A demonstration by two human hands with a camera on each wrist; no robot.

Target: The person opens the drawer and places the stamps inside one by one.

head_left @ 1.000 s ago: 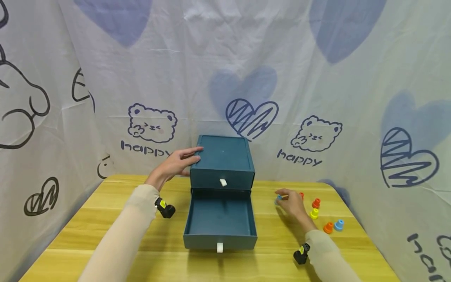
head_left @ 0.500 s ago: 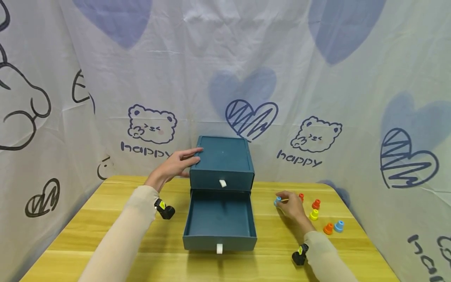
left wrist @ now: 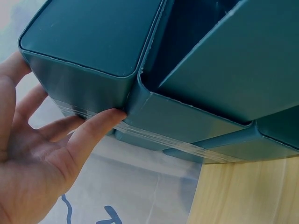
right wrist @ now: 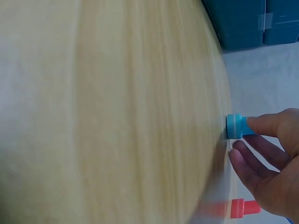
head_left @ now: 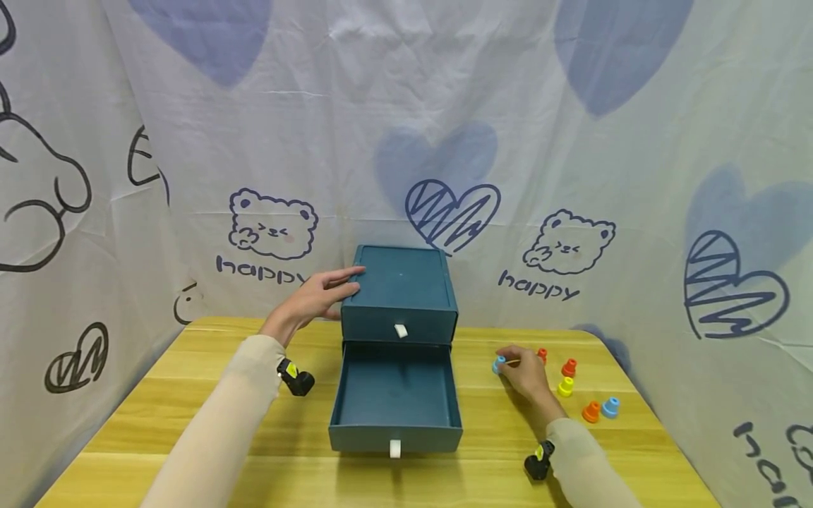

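The right hand (head_left: pixel 528 375) pinches a blue piece (right wrist: pixel 234 126) by its narrow end between thumb and finger, the wide end toward the table (head_left: pixel 483 437). Right of this grip stand a red piece (head_left: pixel 543 354), partly hidden, then a 2nd red piece (head_left: pixel 569 367), a yellow piece (head_left: pixel 566 386), an orange piece (head_left: pixel 591 412) and a 2nd blue piece (head_left: pixel 610 407). Well left of it is the teal drawer unit (head_left: pixel 400 279), its lower drawer (head_left: pixel 395 395) jutting out. The left hand (head_left: pixel 312 296), fingers extended and apart, touches the unit's left side.
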